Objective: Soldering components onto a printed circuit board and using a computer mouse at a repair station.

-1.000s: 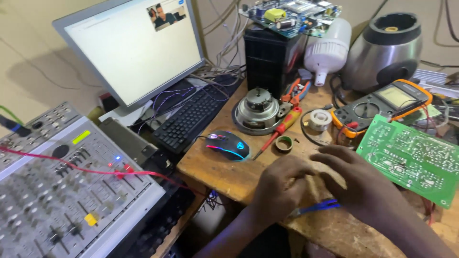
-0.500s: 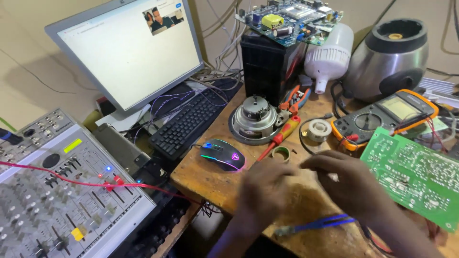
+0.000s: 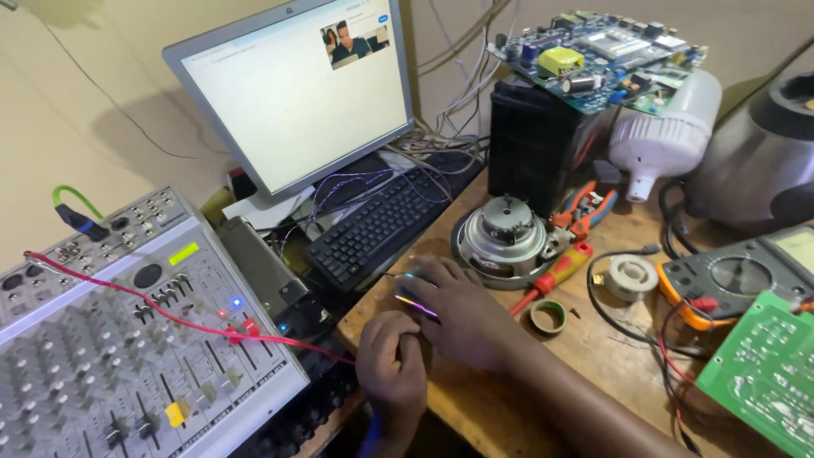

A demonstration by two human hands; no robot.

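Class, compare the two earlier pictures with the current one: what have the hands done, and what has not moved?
The right hand has gone left from the table's front edge and now covers the glowing mouse. The left hand moved with it, a fist by the table edge; the blue-handled tool is out of view. The screwdriver and tape roll stayed.

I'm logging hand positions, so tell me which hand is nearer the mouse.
Right. The right hand lies over the mouse, covering most of it. The left hand rests at the table edge just below the mouse, close beside it.
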